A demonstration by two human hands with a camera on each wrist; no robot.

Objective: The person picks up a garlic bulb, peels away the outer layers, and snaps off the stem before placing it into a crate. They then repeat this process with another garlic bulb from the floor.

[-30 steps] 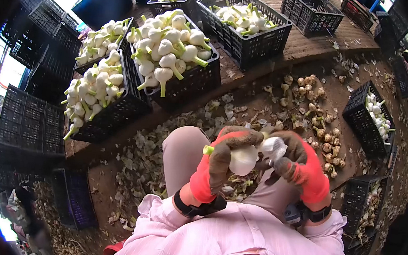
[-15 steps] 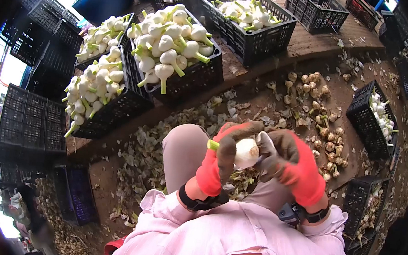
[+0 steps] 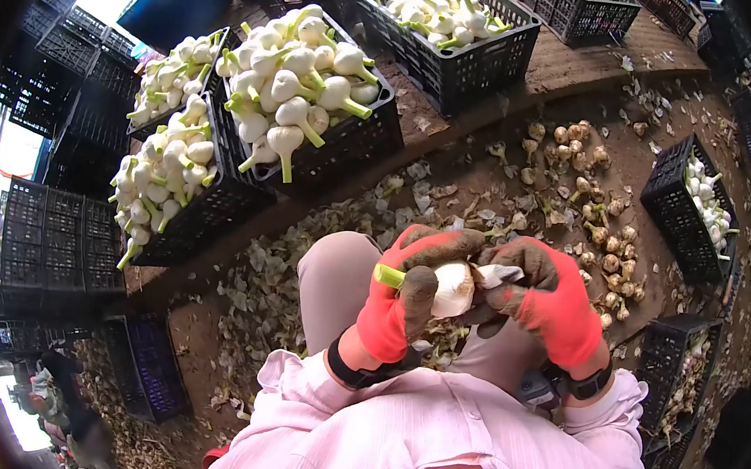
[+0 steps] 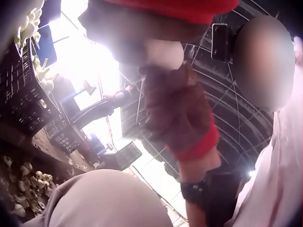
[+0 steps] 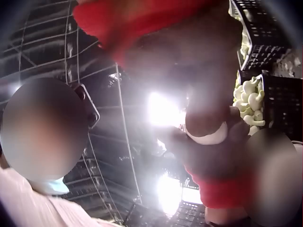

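Observation:
A white garlic bulb [image 3: 454, 287] with a short green stem [image 3: 389, 276] is held above my lap. My left hand [image 3: 408, 287], in a red and brown glove, grips the bulb with fingers curled round it. My right hand [image 3: 533, 290], gloved the same way, pinches a strip of loose white skin [image 3: 500, 273] at the bulb's right side. From below, the left wrist view shows the bulb [image 4: 163, 53] against the right glove [image 4: 177, 111]. The right wrist view shows the bulb [image 5: 210, 137] between blurred gloves.
Black crates heaped with peeled garlic [image 3: 294, 91] stand on a low ledge ahead. Unpeeled brown bulbs [image 3: 589, 219] lie on the dirt to the right, next to another crate [image 3: 689, 215]. Garlic skins [image 3: 271, 288] litter the ground. Empty crates [image 3: 49, 239] are stacked at left.
The bulb has turned in my hands, and my right hand has pulled a strip of skin away from it. The camera has shifted slightly.

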